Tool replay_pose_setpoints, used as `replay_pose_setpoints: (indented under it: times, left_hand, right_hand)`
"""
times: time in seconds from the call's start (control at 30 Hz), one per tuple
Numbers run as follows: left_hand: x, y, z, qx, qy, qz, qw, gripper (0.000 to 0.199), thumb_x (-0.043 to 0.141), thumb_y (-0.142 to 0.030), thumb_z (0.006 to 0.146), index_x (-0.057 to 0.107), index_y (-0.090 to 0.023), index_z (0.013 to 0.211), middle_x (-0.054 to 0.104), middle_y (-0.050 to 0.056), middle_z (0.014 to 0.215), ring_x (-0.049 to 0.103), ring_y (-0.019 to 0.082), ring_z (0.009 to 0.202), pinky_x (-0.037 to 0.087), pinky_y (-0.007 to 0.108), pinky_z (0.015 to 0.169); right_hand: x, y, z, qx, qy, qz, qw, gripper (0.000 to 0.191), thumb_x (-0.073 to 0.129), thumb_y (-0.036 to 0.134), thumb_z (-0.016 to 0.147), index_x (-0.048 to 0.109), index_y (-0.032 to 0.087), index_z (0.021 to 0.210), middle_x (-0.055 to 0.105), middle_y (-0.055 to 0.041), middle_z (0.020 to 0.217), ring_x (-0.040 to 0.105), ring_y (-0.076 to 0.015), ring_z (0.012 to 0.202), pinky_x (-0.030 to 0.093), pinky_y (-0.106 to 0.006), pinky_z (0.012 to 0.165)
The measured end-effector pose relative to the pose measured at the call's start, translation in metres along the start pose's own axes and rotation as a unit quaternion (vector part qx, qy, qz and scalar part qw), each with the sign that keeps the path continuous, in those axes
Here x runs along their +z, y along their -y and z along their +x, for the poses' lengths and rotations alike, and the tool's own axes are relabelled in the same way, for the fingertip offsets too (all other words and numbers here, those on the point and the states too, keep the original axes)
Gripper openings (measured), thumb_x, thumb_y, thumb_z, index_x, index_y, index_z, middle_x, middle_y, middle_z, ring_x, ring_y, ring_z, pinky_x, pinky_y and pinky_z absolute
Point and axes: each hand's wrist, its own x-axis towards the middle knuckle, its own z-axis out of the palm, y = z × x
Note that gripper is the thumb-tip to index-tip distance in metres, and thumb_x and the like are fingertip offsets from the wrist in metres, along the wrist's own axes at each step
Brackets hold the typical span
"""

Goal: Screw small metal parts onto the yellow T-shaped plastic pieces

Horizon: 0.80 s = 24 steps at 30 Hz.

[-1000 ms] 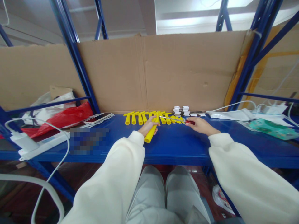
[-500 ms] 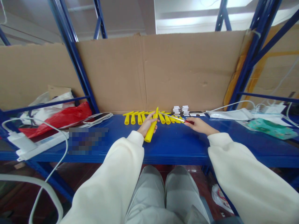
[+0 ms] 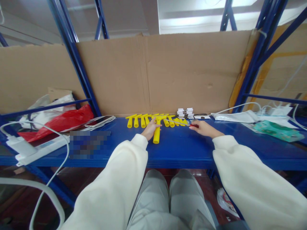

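Observation:
My left hand (image 3: 150,129) is closed around a yellow T-shaped plastic handle (image 3: 156,136), whose round hollow-looking grip points toward me above the blue shelf. In my right hand (image 3: 203,127) is a screwdriver (image 3: 193,126) with a red handle. Its long thin metal shaft reaches left to the crosspiece of the yellow handle; whether the tip touches is too small to tell. Behind my hands lies a row of similar yellow handles (image 3: 136,122), with smaller yellow pieces (image 3: 182,122) at its right end, partly behind the shaft.
White stacked pieces (image 3: 185,113) stand by the cardboard back panel (image 3: 187,70). On the left are a phone (image 3: 100,121), a red bag (image 3: 69,119) and a white power strip (image 3: 44,147) with cables. A green packet (image 3: 278,131) lies right. The blue shelf's front edge (image 3: 179,163) is above my knees.
The yellow handle in my left hand has turned from a slanted, edge-on pose so its T shape now faces me. My right hand with the screwdriver has barely moved.

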Motion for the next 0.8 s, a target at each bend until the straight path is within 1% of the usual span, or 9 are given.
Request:
replay_pose_setpoints:
  times: [0.07,0.13,0.27,0.33,0.43,0.57,0.67,0.73,0.8]
  left_hand:
    - [-0.001,0.003,0.003,0.007,0.005,-0.003,1.0,0.09,0.063,0.002,0.077,0.029,-0.028,0.155,0.046,0.016,0.148,0.069,0.018,0.101,0.057,0.021,0.072]
    - [-0.002,0.006,0.005,0.013,-0.001,0.007,1.0,0.09,0.062,0.003,0.076,0.031,-0.028,0.154,0.044,0.015,0.15,0.068,0.018,0.103,0.057,0.022,0.076]
    - [-0.004,0.009,0.01,0.041,-0.024,0.044,0.998,0.086,0.062,0.003,0.077,0.034,-0.027,0.152,0.035,0.014,0.156,0.067,0.016,0.101,0.056,0.021,0.077]
    - [-0.005,0.01,0.012,0.057,-0.033,0.057,0.996,0.082,0.062,0.002,0.078,0.035,-0.025,0.15,0.036,0.014,0.156,0.066,0.015,0.102,0.055,0.019,0.076]
    - [-0.005,0.012,0.017,0.058,-0.044,0.066,0.995,0.079,0.062,0.002,0.078,0.037,-0.025,0.148,0.049,0.013,0.145,0.067,0.014,0.095,0.054,0.019,0.073]
    - [-0.002,0.017,0.024,0.032,-0.06,0.068,0.995,0.074,0.062,0.001,0.078,0.038,-0.021,0.145,0.065,0.011,0.116,0.067,0.012,0.076,0.054,0.022,0.067]
    - [0.0,0.02,0.032,0.025,-0.067,0.074,0.995,0.073,0.064,-0.001,0.077,0.039,-0.02,0.144,0.066,0.008,0.102,0.067,0.014,0.072,0.052,0.022,0.064]
    - [0.0,0.021,0.039,0.027,-0.062,0.087,0.994,0.073,0.066,-0.003,0.076,0.04,-0.02,0.142,0.066,0.008,0.1,0.066,0.015,0.073,0.052,0.023,0.064]
    - [0.0,0.021,0.046,0.029,-0.041,0.1,0.994,0.074,0.068,-0.004,0.076,0.039,-0.02,0.142,0.065,0.009,0.103,0.066,0.016,0.077,0.052,0.023,0.065]
  right_hand:
    - [0.0,0.0,0.0,0.002,0.009,-0.001,1.0,0.028,0.05,0.038,0.087,0.063,0.02,0.07,0.071,-0.0081,0.075,0.061,-0.0205,0.068,0.045,-0.03,0.062]
    - [0.0,-0.001,0.0,0.004,0.015,-0.001,1.0,0.028,0.05,0.038,0.087,0.065,0.02,0.072,0.073,-0.0088,0.078,0.063,-0.0211,0.069,0.047,-0.03,0.065]
    - [0.001,-0.004,0.001,0.004,0.037,0.001,0.999,0.027,0.054,0.039,0.086,0.068,0.019,0.075,0.073,-0.0092,0.078,0.063,-0.0217,0.068,0.048,-0.032,0.065]
    - [0.002,-0.005,0.001,-0.001,0.048,0.01,0.999,0.026,0.057,0.04,0.084,0.07,0.019,0.075,0.073,-0.0086,0.077,0.064,-0.0218,0.068,0.048,-0.032,0.065]
    - [0.004,-0.007,0.002,-0.003,0.061,0.026,0.998,0.027,0.061,0.043,0.082,0.072,0.02,0.076,0.074,-0.0076,0.077,0.065,-0.022,0.07,0.049,-0.031,0.066]
    - [0.007,-0.011,0.003,-0.005,0.069,0.023,0.997,0.027,0.063,0.045,0.081,0.074,0.021,0.077,0.075,-0.0068,0.078,0.066,-0.0217,0.071,0.05,-0.031,0.067]
    - [0.008,-0.013,0.004,-0.01,0.076,0.019,0.997,0.025,0.063,0.043,0.081,0.074,0.022,0.078,0.075,-0.0059,0.079,0.066,-0.0212,0.072,0.051,-0.031,0.066]
    - [0.009,-0.013,0.004,-0.007,0.08,0.018,0.997,0.023,0.062,0.041,0.082,0.074,0.022,0.08,0.075,-0.0058,0.08,0.067,-0.0212,0.073,0.051,-0.031,0.067]
    - [0.009,-0.012,0.004,0.003,0.074,0.016,0.997,0.021,0.062,0.038,0.083,0.075,0.022,0.084,0.076,-0.0062,0.085,0.068,-0.0216,0.077,0.052,-0.031,0.07]
